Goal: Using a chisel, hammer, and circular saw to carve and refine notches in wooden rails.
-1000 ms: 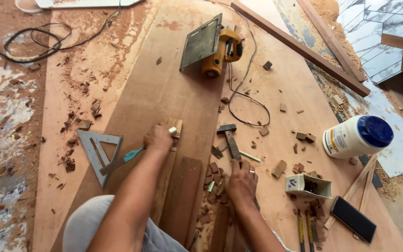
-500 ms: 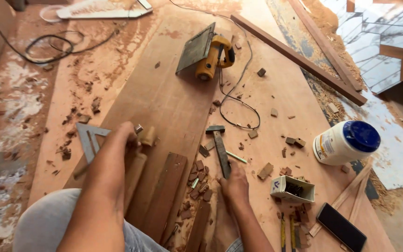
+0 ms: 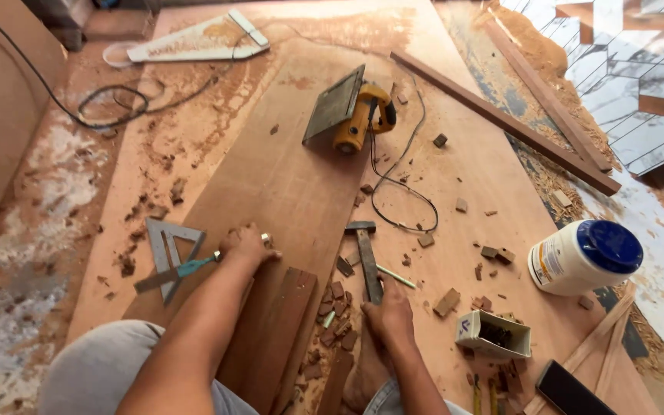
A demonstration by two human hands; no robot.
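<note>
My left hand [image 3: 247, 246] is closed in a fist at the far end of two dark wood boards [image 3: 278, 330] that lie along a large plywood sheet [image 3: 286, 184]. A teal-handled tool [image 3: 194, 267] sticks out of the fist to the left, over a metal triangle square [image 3: 169, 250]. My right hand [image 3: 390, 311] curls over the near end of a hammer [image 3: 366, 265], whose dark head points away from me. Small wood offcuts [image 3: 336, 315] lie between my hands.
A yellow circular saw [image 3: 351, 115] lies farther up the sheet, its black cable [image 3: 405, 192] looping toward the hammer. At right are a white jar with a blue lid [image 3: 585, 257], a small open box [image 3: 493, 334], a black phone [image 3: 570, 392] and long battens [image 3: 501, 119].
My left hand has come down onto the end of the dark boards, and the light strip it held upright no longer shows. My right hand stays at the hammer handle.
</note>
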